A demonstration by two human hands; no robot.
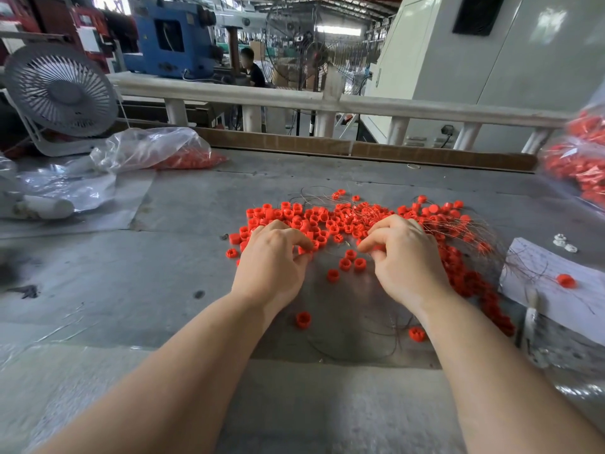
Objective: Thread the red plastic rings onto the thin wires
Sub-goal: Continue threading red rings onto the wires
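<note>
Lying heaped on the grey tabletop (183,257): small bright red plastic rings (322,221), short notched cylinders, most with openings facing up. Fanning rightward beyond the right hand (406,260): thin wires (458,231). Curling at the heap's near edge, left hand (271,260) fingers (302,242) pinching a ring; right fingers (368,245) pinching wire, apparently. Sitting between both fingertips, loose rings.

No text, label, brand, number or sign could be read anywhere; the white paper sheet (553,283) at the near right of the table (196,208) showed no legible writing.
</note>
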